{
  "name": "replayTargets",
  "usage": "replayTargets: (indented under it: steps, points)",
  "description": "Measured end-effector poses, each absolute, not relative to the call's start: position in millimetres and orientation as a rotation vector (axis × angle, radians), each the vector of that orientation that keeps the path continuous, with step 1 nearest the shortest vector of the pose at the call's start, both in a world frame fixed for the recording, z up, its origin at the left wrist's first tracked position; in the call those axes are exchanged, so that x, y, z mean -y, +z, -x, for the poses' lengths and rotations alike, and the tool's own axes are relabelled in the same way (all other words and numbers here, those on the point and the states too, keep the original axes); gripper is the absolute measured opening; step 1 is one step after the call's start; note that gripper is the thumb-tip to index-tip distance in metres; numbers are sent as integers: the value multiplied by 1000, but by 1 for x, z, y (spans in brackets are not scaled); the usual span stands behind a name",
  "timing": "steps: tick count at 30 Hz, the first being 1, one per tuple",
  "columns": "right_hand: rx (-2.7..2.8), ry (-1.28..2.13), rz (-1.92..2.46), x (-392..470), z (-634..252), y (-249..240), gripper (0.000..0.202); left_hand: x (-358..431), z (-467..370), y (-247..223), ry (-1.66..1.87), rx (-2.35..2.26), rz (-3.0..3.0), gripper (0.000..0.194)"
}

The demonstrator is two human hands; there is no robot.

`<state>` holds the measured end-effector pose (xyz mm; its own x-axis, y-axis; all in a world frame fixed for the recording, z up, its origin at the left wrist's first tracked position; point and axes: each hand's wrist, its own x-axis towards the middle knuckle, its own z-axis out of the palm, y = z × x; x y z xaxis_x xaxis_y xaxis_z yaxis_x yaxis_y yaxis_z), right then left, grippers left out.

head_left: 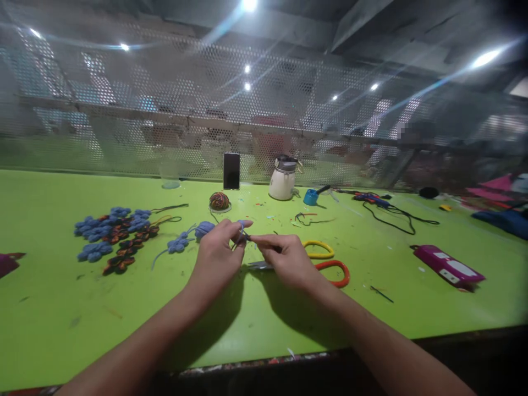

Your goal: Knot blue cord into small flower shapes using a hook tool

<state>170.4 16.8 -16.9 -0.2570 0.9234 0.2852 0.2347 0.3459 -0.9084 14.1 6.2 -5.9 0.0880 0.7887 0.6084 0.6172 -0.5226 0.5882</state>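
Note:
My left hand (218, 250) is closed in a pinch on blue yarn (241, 226), which loops near its raised index finger. My right hand (289, 257) meets it fingertip to fingertip, closed with the index finger forward; a small dark tip shows between the hands, but what the right hand grips is hidden. Just left of my left hand sit a blue yarn ball (203, 229) and a small blue yarn flower (179, 242). Scissors (338, 273) with one yellow and one orange handle lie on the table, partly covered by my right hand.
Blue yarn flowers (94, 252) and dark orange-black ones (119, 263) lie left. Behind stand a multicoloured yarn ball (219, 201), a phone (231, 171), a white jug (282, 181) and a blue cup (311, 197). A corded tool (371, 199) and a purple case (447, 265) lie right.

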Motion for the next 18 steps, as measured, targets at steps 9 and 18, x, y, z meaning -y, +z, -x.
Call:
replayTargets:
  steps: [9, 18]
  points:
    - [1287, 1319, 931, -11, -155, -20, 35, -16, -14, -1, 1419, -1184, -1349, 47]
    - [1773, 621, 794, -20, -170, -33, 30, -19, -2, 2, 1221, -935, -1020, 55]
